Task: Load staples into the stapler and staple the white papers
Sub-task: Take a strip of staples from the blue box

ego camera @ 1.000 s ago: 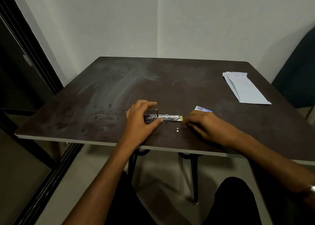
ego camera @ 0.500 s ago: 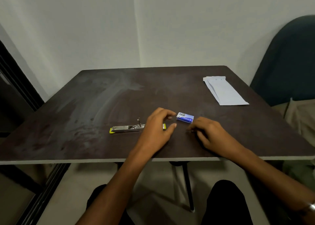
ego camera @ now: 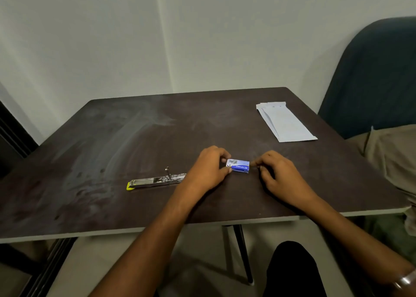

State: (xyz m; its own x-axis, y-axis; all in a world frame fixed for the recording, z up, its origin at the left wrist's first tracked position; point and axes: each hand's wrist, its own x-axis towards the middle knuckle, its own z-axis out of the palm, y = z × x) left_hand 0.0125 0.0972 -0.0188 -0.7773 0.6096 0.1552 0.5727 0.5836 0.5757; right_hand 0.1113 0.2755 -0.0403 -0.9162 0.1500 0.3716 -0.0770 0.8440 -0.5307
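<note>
The left hand (ego camera: 208,168) has a pinch grip, thumb and fingertips closed on the left end of the small blue staple box (ego camera: 238,165), while the right hand (ego camera: 278,173) sits at its right end, fingers curled, whether touching I cannot tell. The box looks light and crushable card, best held by its short ends. It rests on the counter (ego camera: 112,139), with the opened stapler (ego camera: 155,181) just left and the white papers (ego camera: 284,122) well apart at the far right.
</note>
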